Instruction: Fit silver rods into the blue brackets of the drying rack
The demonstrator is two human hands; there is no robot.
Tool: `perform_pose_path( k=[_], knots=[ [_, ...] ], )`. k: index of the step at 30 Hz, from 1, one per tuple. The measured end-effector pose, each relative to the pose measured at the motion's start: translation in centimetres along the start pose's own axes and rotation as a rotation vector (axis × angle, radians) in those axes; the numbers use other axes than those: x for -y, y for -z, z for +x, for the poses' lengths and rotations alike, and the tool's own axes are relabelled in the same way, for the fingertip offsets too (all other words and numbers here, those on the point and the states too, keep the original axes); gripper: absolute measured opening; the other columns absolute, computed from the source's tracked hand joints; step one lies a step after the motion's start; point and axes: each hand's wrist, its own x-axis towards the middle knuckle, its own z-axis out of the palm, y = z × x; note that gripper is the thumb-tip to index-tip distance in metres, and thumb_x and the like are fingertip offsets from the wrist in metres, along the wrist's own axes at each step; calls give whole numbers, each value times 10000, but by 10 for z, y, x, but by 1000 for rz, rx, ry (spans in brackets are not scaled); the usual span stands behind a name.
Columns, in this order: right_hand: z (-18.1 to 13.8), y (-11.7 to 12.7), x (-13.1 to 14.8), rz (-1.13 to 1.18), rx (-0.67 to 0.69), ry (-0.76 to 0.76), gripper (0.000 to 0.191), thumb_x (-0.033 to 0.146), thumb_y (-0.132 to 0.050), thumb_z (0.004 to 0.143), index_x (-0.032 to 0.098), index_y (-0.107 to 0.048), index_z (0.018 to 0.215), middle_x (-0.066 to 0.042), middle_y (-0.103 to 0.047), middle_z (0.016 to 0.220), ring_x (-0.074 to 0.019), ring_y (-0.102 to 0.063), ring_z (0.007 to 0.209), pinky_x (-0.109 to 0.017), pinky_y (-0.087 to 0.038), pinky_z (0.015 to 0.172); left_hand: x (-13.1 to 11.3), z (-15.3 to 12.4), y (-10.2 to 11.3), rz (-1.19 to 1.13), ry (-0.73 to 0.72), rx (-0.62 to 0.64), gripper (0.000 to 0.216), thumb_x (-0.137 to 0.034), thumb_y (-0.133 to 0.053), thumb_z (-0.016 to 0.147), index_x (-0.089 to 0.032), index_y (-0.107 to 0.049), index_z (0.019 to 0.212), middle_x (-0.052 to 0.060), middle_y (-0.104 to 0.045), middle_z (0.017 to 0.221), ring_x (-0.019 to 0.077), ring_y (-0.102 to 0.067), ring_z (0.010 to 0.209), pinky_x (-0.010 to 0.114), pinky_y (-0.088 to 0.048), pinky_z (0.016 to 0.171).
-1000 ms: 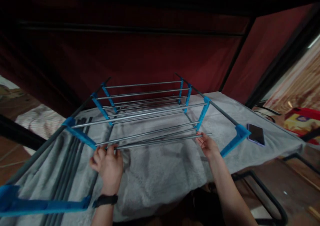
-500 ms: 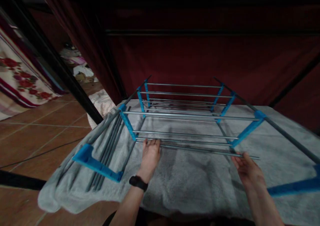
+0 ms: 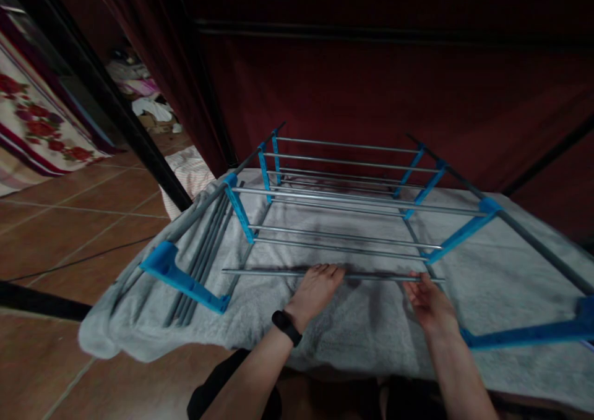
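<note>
A loose silver metal rod point(image 3: 260, 272) lies crosswise just in front of a rack frame point(image 3: 346, 200) made of grey tubes and blue plastic connectors. My left hand point(image 3: 317, 290), with a black watch on its wrist, grips the rod near its middle. My right hand point(image 3: 429, 301) holds the same rod close to its right end. The frame lies on a grey towel-covered table point(image 3: 371, 327). One blue connector bar point(image 3: 180, 278) sticks out at the front left, another point(image 3: 529, 333) at the front right.
Several spare grey tubes point(image 3: 199, 265) lie along the table's left side. Dark red fabric walls point(image 3: 371, 92) close off the back. Tiled floor point(image 3: 55, 234), a black post point(image 3: 106, 104) and a patterned cloth point(image 3: 32, 117) are to the left.
The rod has been pulled toward me, away from the frame's front connectors, and shifted left. Both hands moved inward along it. The view swung from right to left across the frames.
</note>
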Motion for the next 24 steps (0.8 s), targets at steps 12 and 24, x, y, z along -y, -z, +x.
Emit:
perform_pose_path(
  k=[12, 24],
  knots=[
    [-1, -19, -3, 1, 50, -52, 232, 97, -509, 989, 194, -652, 833, 18, -713, 725, -98, -715, 628, -218, -645, 696, 11, -1, -5, 33, -45, 47, 165, -197, -489, 1040, -190, -623, 1136, 73, -743, 1021, 213, -707, 971, 349, -505, 866],
    [-8, -34, 6, -6, -22, -57, 235, 124, -496, 995, 207, -601, 802, 42, -683, 671, -89, -698, 611, -200, -624, 652, 17, 10, -13, 71, -46, 60, 367, -44, -452, 972, -180, -597, 1281, 94, -741, 1131, 227, -692, 1070, 376, -504, 967]
  ],
)
